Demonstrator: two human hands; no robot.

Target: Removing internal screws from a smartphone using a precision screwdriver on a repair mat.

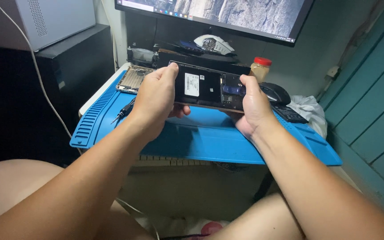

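Both my hands hold an opened black phone [207, 86] sideways above a blue work mat [210, 138]. Its back is off, showing a black battery with a white label and a circuit board with a blue part. My left hand [156, 95] grips the phone's left end, thumb on top. My right hand [252, 104] grips the right end, thumb resting on the board. A metal back cover or frame [134, 78] lies on the mat's far left corner. A thin black screwdriver [123, 111] rests on the mat just left of my left hand.
A monitor [227, 13] stands behind the mat, with a white mouse [214, 44] under it. A jar with a red lid [260, 68], a black mouse [275, 92], a dark remote-like device [290, 114] and a white plastic bag [310, 111] sit at right. A computer case [54, 20] and cable are at left.
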